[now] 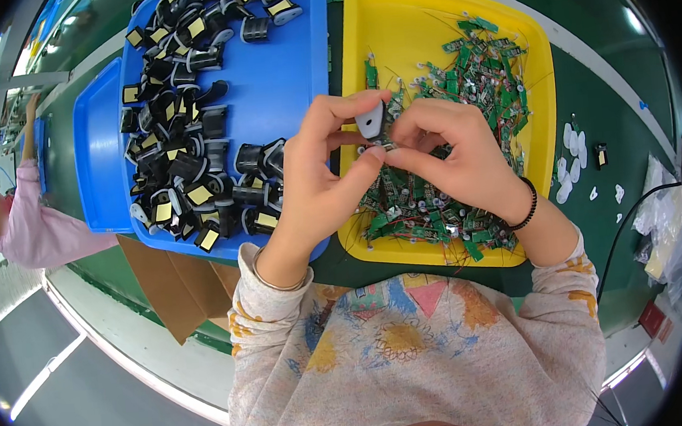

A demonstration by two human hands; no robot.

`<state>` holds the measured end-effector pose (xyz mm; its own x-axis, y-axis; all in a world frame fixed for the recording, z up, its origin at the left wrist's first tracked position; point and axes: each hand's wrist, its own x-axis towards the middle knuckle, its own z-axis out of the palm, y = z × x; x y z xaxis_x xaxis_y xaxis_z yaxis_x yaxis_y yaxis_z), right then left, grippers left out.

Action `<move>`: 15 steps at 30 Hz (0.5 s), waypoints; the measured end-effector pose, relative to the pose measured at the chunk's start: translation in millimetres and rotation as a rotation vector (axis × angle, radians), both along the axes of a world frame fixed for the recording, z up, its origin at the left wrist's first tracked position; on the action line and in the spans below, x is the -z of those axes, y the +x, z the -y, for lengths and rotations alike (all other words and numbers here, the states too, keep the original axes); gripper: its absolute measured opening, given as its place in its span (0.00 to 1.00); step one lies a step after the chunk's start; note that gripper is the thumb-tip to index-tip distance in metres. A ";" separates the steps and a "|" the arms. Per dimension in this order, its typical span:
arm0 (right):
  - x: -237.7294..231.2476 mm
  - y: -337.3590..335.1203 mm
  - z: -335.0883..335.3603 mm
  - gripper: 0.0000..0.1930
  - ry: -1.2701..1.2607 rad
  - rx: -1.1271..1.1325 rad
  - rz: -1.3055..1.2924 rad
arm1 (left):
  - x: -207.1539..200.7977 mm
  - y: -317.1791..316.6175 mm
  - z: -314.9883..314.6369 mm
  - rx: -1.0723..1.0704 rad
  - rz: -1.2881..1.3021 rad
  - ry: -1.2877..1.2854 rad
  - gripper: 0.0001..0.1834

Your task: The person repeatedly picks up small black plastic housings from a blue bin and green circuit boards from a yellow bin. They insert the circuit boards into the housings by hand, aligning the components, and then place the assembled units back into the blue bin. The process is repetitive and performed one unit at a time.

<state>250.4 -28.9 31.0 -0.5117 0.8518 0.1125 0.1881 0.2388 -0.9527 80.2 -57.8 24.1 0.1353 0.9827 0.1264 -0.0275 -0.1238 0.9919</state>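
My left hand (325,162) grips a small grey plastic housing (369,122), rounded, with a dark hole in its face. Beside it, my right hand (452,150) is closed in a pinch at the housing's lower right edge. A dark bit shows between the fingertips there, too small and covered to name. Both hands are over the yellow tray (362,19), which bears many small green circuit boards (467,83) with thin red and black wires. To the left, a blue tray (282,73) carries a crowd of black-and-grey housings (206,123), several with pale yellow rectangles on them.
On the green table, right of the yellow tray, lie several loose white oval pieces (572,143) and a small black part (601,156). Clear plastic bags (666,227) and a black cable (629,214) are farther right. A cardboard box (174,286) stands at lower left. Another person (44,212) works at far left.
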 end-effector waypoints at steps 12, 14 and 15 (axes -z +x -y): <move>2.1 26.0 -93.4 0.07 0.527 0.214 0.336 | -31.6 -85.6 -2.7 -0.552 -1.357 0.388 0.29; 13.5 54.2 -148.1 0.07 0.791 0.320 0.471 | -32.1 -120.8 14.6 -0.759 -1.426 0.265 0.32; 14.1 65.1 -167.7 0.07 0.771 0.344 0.541 | -25.0 -135.3 22.8 -0.822 -1.461 0.168 0.32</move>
